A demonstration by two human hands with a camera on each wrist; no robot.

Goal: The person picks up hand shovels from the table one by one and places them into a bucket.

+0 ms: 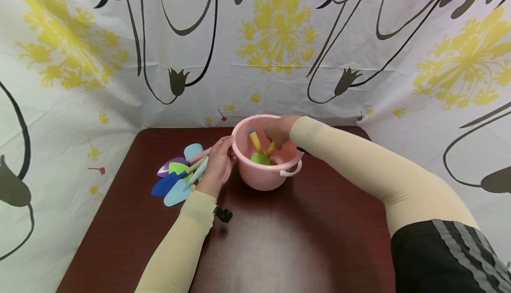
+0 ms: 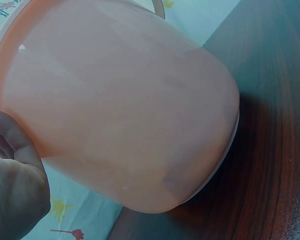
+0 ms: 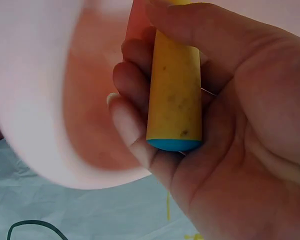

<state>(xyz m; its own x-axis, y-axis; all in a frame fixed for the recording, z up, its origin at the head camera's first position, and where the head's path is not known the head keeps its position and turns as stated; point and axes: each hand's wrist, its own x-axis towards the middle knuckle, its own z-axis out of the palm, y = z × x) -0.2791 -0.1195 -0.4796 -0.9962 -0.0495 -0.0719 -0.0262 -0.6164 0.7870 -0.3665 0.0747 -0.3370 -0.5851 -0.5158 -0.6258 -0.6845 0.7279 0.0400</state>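
Observation:
A pink bucket point(image 1: 263, 177) stands on the table, slightly tilted in the left wrist view. At its left rim my left hand point(image 1: 220, 160) holds the edge, its fingers close against the bucket wall point(image 2: 125, 110). My right hand point(image 1: 279, 130) reaches inside and grips a yellow handle point(image 3: 175, 95) with a blue end cap; the tool's far end is hidden in the right wrist view. Inside the bucket lie a green tool part point(image 1: 260, 158) and another yellow handle point(image 1: 254, 141) with a blue tip.
Left of the bucket, several toy shovels lie in a pile: a blue one point(image 1: 167, 185), a light blue one point(image 1: 177, 193) and a purple one point(image 1: 169, 167) among them. A white bucket handle point(image 1: 291, 169) hangs at the right. Patterned cloth point(image 1: 255, 84) surrounds the dark table point(image 1: 287, 231).

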